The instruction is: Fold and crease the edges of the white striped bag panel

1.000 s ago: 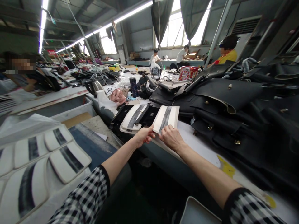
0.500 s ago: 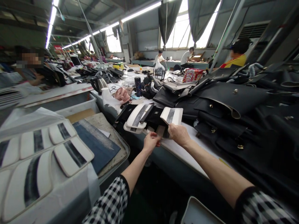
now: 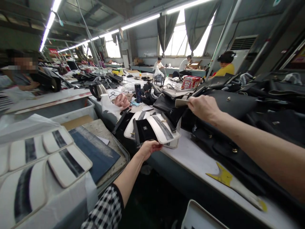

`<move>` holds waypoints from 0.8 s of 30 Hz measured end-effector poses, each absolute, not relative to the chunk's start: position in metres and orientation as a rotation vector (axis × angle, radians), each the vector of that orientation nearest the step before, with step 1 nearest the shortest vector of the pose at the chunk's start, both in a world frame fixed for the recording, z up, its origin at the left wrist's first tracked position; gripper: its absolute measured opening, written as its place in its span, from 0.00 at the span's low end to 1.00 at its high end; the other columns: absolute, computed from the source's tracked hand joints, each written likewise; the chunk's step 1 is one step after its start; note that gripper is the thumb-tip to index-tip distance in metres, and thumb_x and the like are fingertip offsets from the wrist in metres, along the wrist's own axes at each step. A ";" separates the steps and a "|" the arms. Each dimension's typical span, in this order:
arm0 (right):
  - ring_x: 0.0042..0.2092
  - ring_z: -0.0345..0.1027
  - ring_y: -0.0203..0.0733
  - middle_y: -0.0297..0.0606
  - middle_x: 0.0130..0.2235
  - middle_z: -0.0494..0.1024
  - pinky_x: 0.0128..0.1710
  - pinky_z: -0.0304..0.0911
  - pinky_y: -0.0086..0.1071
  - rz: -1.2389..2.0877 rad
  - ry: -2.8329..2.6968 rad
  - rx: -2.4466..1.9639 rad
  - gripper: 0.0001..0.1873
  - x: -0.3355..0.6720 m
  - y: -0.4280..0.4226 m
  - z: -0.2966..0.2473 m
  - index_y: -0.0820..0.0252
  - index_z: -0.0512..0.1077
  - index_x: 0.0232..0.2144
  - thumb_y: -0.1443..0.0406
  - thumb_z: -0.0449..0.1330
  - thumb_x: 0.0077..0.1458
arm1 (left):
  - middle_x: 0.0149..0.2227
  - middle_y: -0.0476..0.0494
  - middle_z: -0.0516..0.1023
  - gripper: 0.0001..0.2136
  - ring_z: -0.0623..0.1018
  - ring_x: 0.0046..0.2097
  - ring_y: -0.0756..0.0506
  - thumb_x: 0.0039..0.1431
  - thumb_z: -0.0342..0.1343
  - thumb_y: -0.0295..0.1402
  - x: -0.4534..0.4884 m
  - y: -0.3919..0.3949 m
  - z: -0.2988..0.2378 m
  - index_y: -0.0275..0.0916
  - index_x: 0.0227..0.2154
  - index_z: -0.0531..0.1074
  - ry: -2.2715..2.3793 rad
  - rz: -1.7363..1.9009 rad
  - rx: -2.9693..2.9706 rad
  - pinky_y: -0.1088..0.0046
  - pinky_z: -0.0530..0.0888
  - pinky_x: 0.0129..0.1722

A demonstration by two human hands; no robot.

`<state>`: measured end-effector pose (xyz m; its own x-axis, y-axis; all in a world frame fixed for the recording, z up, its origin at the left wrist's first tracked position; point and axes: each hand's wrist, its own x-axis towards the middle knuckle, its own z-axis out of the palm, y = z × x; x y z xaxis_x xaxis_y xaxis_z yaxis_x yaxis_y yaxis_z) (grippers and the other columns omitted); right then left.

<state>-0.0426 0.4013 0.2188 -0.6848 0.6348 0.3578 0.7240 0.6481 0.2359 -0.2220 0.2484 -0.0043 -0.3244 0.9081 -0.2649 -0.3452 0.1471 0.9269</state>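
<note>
On the table edge in front of me, white flap panels with a dark stripe (image 3: 162,127) overlap black bag pieces (image 3: 145,129) with small metal fittings. My left hand (image 3: 150,149) is closed on the lower edge of these pieces, fingers tucked beneath the flap panel. Raised to the right, my right hand (image 3: 205,108) pinches a pale-edged bag panel (image 3: 182,102), seen nearly edge-on. Black material hangs below that panel; whether it is joined to it I cannot tell.
More striped flap panels (image 3: 69,161) lie at left beside a blue board (image 3: 95,152). Black bags (image 3: 238,127) are heaped at right, near a yellow-and-white scrap (image 3: 224,176). A pink fan (image 3: 122,101), a kettle (image 3: 97,91) and a dark bottle (image 3: 138,93) stand behind. Other people sit farther off.
My right hand has lifted up and right, with a panel in it, away from the left. My left hand now grips the lower edge of the pieces. The view has turned slightly right.
</note>
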 end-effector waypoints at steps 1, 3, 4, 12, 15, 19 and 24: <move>0.42 0.73 0.52 0.58 0.39 0.77 0.35 0.51 0.38 -0.539 -2.689 -1.047 0.18 -0.037 0.394 0.206 0.68 0.72 0.41 0.63 0.45 0.67 | 0.42 0.39 0.78 0.06 0.79 0.43 0.46 0.61 0.58 0.30 -0.218 0.240 -0.002 0.32 0.38 0.73 1.261 1.480 0.631 0.68 0.77 0.45; 0.41 0.73 0.48 0.53 0.40 0.78 0.33 0.50 0.36 -0.548 -2.778 -0.958 0.15 -0.027 0.385 0.183 0.64 0.72 0.41 0.67 0.46 0.66 | 0.47 0.36 0.77 0.10 0.79 0.46 0.42 0.60 0.59 0.33 -0.210 0.230 0.001 0.33 0.41 0.73 1.206 1.530 0.641 0.64 0.77 0.47; 0.41 0.73 0.47 0.51 0.41 0.78 0.33 0.50 0.35 -0.548 -2.805 -0.940 0.14 -0.022 0.385 0.174 0.62 0.72 0.41 0.69 0.47 0.65 | 0.47 0.34 0.77 0.11 0.80 0.45 0.41 0.61 0.59 0.35 -0.207 0.230 0.000 0.32 0.42 0.73 1.216 1.542 0.631 0.62 0.78 0.46; 0.44 0.73 0.55 0.62 0.39 0.77 0.33 0.52 0.37 -0.658 -2.201 -1.592 0.22 0.051 0.464 0.222 0.75 0.74 0.43 0.62 0.44 0.68 | 0.39 0.45 0.74 0.11 0.76 0.33 0.50 0.64 0.57 0.32 -0.239 0.289 0.003 0.34 0.46 0.69 1.855 1.562 0.540 0.72 0.77 0.31; 0.49 0.71 0.55 0.67 0.40 0.76 0.36 0.53 0.41 -0.733 -1.966 -1.623 0.31 0.103 0.485 0.260 0.82 0.74 0.44 0.58 0.40 0.70 | 0.37 0.46 0.75 0.09 0.75 0.32 0.51 0.64 0.57 0.33 -0.264 0.298 0.009 0.34 0.44 0.70 2.047 1.472 0.623 0.73 0.76 0.30; 0.45 0.71 0.44 0.57 0.36 0.78 0.33 0.52 0.42 -0.752 -1.949 -1.335 0.51 0.159 0.460 0.282 0.81 0.76 0.40 0.40 0.33 0.58 | 0.28 0.49 0.74 0.12 0.75 0.31 0.49 0.59 0.61 0.39 -0.279 0.302 0.014 0.34 0.29 0.71 2.279 1.250 0.840 0.70 0.74 0.34; 0.31 0.59 0.29 0.42 0.27 0.72 0.30 0.51 0.39 -0.774 -1.853 -1.357 0.46 0.207 0.389 0.283 0.79 0.76 0.33 0.39 0.40 0.58 | 0.19 0.44 0.67 0.24 0.76 0.40 0.34 0.49 0.63 0.48 -0.278 0.294 0.018 0.41 0.12 0.59 2.512 1.096 1.185 0.67 0.66 0.38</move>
<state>0.2073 0.3894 0.2829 -0.2035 0.5402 0.8166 0.9605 0.2718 0.0595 -0.2784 0.2942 0.0184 -0.6748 0.7208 0.1587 0.6066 0.4191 0.6756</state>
